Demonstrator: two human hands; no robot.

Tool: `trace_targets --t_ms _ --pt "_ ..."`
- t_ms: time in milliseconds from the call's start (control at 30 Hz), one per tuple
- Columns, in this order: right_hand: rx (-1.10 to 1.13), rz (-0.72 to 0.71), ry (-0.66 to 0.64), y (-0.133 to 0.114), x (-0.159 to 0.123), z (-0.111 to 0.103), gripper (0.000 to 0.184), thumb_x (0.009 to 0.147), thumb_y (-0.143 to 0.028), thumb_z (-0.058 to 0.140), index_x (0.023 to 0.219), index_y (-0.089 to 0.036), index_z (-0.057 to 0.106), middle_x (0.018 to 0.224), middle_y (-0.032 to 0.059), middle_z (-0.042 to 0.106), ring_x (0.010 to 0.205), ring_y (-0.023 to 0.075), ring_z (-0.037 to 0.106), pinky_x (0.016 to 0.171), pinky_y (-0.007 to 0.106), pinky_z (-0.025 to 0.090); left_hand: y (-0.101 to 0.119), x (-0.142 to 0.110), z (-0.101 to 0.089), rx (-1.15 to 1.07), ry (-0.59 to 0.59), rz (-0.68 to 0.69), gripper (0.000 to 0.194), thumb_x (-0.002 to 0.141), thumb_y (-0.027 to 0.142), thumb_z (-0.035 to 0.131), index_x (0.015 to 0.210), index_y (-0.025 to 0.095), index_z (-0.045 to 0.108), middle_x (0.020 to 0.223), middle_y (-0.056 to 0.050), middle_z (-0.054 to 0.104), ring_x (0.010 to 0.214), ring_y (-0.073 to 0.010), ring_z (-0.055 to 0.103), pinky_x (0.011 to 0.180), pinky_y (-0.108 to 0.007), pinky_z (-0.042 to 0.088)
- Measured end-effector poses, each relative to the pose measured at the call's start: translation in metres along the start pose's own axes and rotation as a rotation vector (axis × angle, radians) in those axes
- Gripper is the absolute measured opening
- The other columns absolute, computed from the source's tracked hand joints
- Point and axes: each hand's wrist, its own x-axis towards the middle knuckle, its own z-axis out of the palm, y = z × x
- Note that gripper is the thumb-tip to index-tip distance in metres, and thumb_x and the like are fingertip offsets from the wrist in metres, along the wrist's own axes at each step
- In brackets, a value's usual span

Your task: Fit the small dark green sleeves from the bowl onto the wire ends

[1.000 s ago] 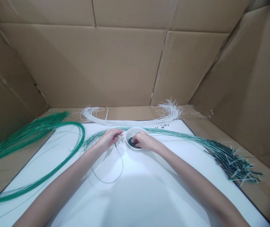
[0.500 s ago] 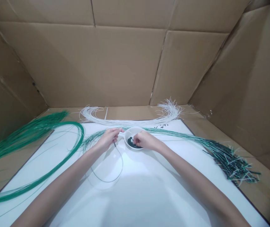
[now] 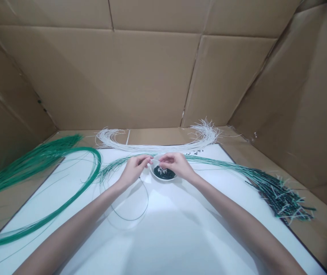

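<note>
My left hand (image 3: 134,169) pinches a thin cord (image 3: 148,198) near its pale end, which points right from the fingertips. The rest of that cord hangs below the hand and loops over the white tabletop (image 3: 163,236). A small white bowl (image 3: 152,172) sits between my hands, with tiny black beads (image 3: 165,175) in its bottom. Over the bowl's right side, my right hand (image 3: 178,165) is closed in a pinch, fingertips at the tip of the cord. Whatever is between those fingertips is too small to make out.
Green strands (image 3: 93,179) curve along the left. White strands (image 3: 157,148) lie at the back. A green bundle (image 3: 223,163) stretches behind the bowl to dark, beaded ends (image 3: 283,198) at right. Loose beads (image 3: 194,152) lie behind it. Cardboard walls (image 3: 152,80) enclose the table.
My right hand has lifted from the beads in the bowl and moved up to the cord's end. My left hand stays in nearly the same place, still pinching the cord.
</note>
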Motion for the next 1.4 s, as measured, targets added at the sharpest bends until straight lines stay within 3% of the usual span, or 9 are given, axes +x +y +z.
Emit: trace_targets --t_ms 133,300,500,600,700,900,1133,1400 --pt "0.13 -0.004 0.077 -0.005 -0.002 -0.002 0.016 0.063 -0.024 0.062 0.074 -0.012 0.065 0.067 0.0052 0.066 0.059 0.0148 0.062 0.061 0.026 0.049 0.01 -0.007 0.002 0.114 -0.037 0.053 0.027 0.078 0.035 0.047 0.08 0.016 0.066 0.078 -0.004 0.065 0.073 -0.0166 0.054 0.067 -0.022 0.038" --pt "0.236 -0.036 0.171 -0.013 -0.005 -0.003 0.019 0.06 -0.025 0.067 0.073 -0.012 0.065 0.074 0.007 0.067 0.069 0.0168 0.063 0.068 0.029 0.05 0.02 -0.014 0.004 0.222 -0.045 0.092 0.032 0.079 0.039 0.042 0.082 0.017 0.065 0.062 0.0 0.059 0.058 -0.0129 0.048 0.054 -0.02 0.033" --pt "0.395 -0.04 0.252 -0.016 -0.01 -0.003 0.024 0.056 -0.023 0.07 0.078 -0.015 0.065 0.085 0.0067 0.066 0.075 0.0174 0.064 0.074 0.032 0.051 0.026 -0.017 0.004 0.133 -0.003 0.069 0.033 0.081 0.038 0.039 0.092 0.016 0.061 0.058 0.001 0.055 0.056 -0.0117 0.047 0.052 -0.02 0.034" --pt "0.418 -0.05 0.275 -0.017 -0.012 -0.004 0.019 0.055 -0.024 0.071 0.072 -0.016 0.067 0.093 0.0078 0.064 0.079 0.0181 0.063 0.075 0.032 0.05 0.028 -0.018 0.004 0.101 -0.009 0.059 0.031 0.081 0.036 0.04 0.093 0.016 0.06 0.065 -0.001 0.059 0.058 -0.0117 0.049 0.056 -0.021 0.038" --pt "0.405 -0.087 0.277 -0.016 -0.013 -0.004 0.012 0.057 -0.024 0.07 0.066 -0.017 0.069 0.09 0.0073 0.065 0.085 0.0187 0.06 0.075 0.031 0.05 0.029 -0.019 0.004 0.107 0.035 0.082 0.027 0.081 0.034 0.041 0.084 0.016 0.061 0.077 -0.003 0.062 0.065 -0.012 0.052 0.064 -0.022 0.041" --pt "0.453 -0.038 0.247 -0.014 -0.015 -0.004 0.014 0.06 -0.024 0.068 0.073 -0.017 0.069 0.07 0.0033 0.067 0.063 0.0144 0.062 0.066 0.031 0.051 0.029 -0.02 0.005 0.101 0.082 0.1 0.027 0.08 0.036 0.045 0.082 0.015 0.062 0.078 -0.004 0.063 0.072 -0.0141 0.055 0.066 -0.022 0.042" --pt "0.556 -0.012 0.221 -0.01 -0.014 -0.003 0.018 0.063 -0.026 0.067 0.079 -0.018 0.068 0.074 0.0031 0.069 0.066 0.0142 0.063 0.071 0.032 0.051 0.029 -0.02 0.007 0.113 0.12 0.096 0.029 0.079 0.037 0.046 0.085 0.015 0.063 0.075 -0.004 0.063 0.071 -0.0146 0.056 0.064 -0.022 0.043" --pt "0.584 0.018 0.176 -0.004 -0.013 -0.001 0.017 0.063 -0.028 0.067 0.076 -0.017 0.067 0.072 0.0035 0.068 0.067 0.0143 0.062 0.062 0.026 0.049 0.027 -0.019 0.009 0.075 0.092 0.117 0.027 0.079 0.035 0.046 0.087 0.016 0.063 0.081 -0.004 0.065 0.069 -0.0137 0.059 0.062 -0.021 0.044"
